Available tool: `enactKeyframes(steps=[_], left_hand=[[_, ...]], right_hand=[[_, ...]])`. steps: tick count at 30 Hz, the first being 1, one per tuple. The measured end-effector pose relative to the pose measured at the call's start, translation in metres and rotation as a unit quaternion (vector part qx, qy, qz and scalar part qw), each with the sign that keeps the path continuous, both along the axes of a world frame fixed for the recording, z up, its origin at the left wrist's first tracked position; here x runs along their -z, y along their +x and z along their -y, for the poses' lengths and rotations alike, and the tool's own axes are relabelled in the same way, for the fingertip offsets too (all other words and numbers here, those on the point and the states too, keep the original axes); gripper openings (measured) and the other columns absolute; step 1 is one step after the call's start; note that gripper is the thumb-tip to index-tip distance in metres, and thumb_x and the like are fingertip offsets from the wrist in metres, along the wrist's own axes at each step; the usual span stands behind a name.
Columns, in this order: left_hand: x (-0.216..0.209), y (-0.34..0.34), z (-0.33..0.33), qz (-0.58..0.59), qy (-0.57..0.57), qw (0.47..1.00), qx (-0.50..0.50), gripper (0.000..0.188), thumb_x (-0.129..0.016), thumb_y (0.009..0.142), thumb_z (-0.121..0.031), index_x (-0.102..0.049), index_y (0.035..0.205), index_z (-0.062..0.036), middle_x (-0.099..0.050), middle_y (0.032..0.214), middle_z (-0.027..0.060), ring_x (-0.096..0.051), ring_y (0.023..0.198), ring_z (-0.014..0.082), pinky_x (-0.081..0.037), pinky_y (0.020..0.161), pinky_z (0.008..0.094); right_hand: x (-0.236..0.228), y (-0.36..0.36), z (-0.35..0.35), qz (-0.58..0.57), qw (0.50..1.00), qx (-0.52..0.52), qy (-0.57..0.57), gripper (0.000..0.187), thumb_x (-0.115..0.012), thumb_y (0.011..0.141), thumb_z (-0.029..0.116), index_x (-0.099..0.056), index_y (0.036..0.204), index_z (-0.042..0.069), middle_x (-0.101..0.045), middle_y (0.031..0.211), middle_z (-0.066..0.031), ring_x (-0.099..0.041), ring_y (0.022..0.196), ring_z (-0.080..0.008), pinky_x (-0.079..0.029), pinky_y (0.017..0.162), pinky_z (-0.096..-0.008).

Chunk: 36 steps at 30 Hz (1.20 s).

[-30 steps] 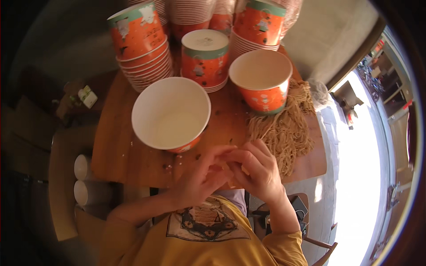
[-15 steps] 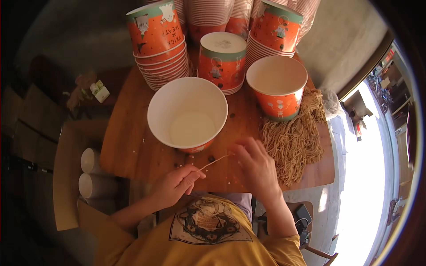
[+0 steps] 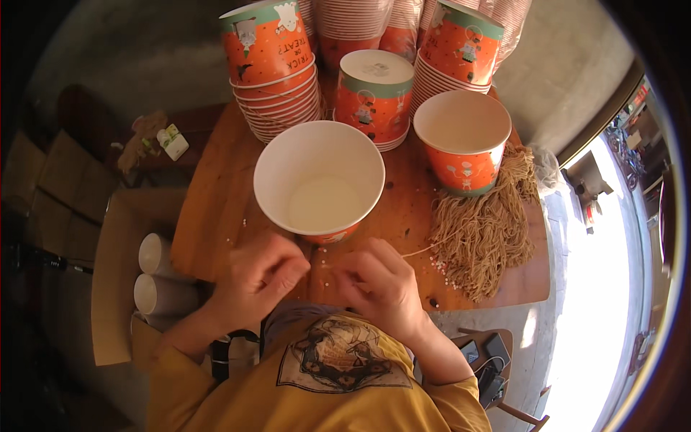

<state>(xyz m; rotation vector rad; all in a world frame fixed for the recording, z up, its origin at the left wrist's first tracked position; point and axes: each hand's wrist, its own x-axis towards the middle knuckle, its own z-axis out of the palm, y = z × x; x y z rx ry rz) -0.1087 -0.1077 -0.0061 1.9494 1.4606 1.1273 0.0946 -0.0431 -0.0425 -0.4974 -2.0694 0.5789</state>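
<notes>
My right hand is closed in a pinch at the near part of the wooden table. A thin tan string runs out from it to the right, toward a heap of tan strings. My left hand faces it with curled fingers; whatever they hold is hidden. Just beyond both hands an orange paper bucket with a white inside stands mouth up. A second paper bucket stands upright at the heap's far end.
Behind stand upside-down stacks of orange paper buckets, one at left, one in the middle, one at right. Small white beads lie scattered on the table. A cardboard box with white paper tubes sits at lower left.
The string no longer stretches between my hands; it now trails right of my right hand. My left hand has moved up and left, my right hand down and left. The view has shifted slightly.
</notes>
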Motion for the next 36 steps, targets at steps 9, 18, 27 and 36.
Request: enactKeyframes(steps=[9,18,27,36], left_hand=[[-0.006,-0.01,-0.046,-0.269,0.132,0.952,0.054,0.025,-0.064,0.077,0.002,-0.064,0.101,-0.0066,-0.058,0.093,0.0066,-0.059,0.09,0.0258,-0.046,0.082,0.0384],[0.002,0.013,-0.053,-0.134,0.037,0.989,0.042,0.028,-0.062,0.082,0.002,-0.067,0.109,-0.0051,-0.057,0.088,0.0091,-0.059,0.085,0.0265,-0.05,0.072,0.0381],[0.0,0.014,-0.053,-0.118,0.021,0.992,0.04,0.031,-0.062,0.081,0.003,-0.067,0.11,-0.005,-0.057,0.087,0.0091,-0.059,0.083,0.0252,-0.05,0.071,0.0369],[-0.012,-0.001,-0.072,-0.089,-0.06,0.985,0.134,0.02,-0.056,0.096,-0.005,-0.062,0.114,-0.0017,-0.067,0.099,0.0121,-0.064,0.084,0.0252,-0.051,0.075,0.0345]], right_hand=[[0.013,-0.016,-0.001,-0.029,0.987,0.148,-0.053,0.009,-0.067,0.082,-0.001,-0.06,0.085,0.003,-0.052,0.068,-0.0073,-0.054,0.056,-0.0169,-0.044,0.051,-0.0295],[0.021,-0.015,-0.006,-0.055,0.971,0.166,-0.164,0.007,-0.065,0.082,0.003,-0.06,0.087,0.004,-0.057,0.07,-0.0096,-0.058,0.058,-0.0244,-0.048,0.053,-0.0364],[0.024,-0.02,-0.012,-0.059,0.971,0.153,-0.172,0.007,-0.065,0.084,0.006,-0.059,0.087,0.005,-0.06,0.071,-0.0089,-0.058,0.058,-0.0235,-0.048,0.053,-0.0363],[0.022,-0.023,-0.014,-0.055,0.969,0.161,-0.178,0.006,-0.065,0.086,0.008,-0.061,0.088,0.005,-0.061,0.071,-0.0093,-0.06,0.057,-0.0242,-0.049,0.054,-0.0366]])
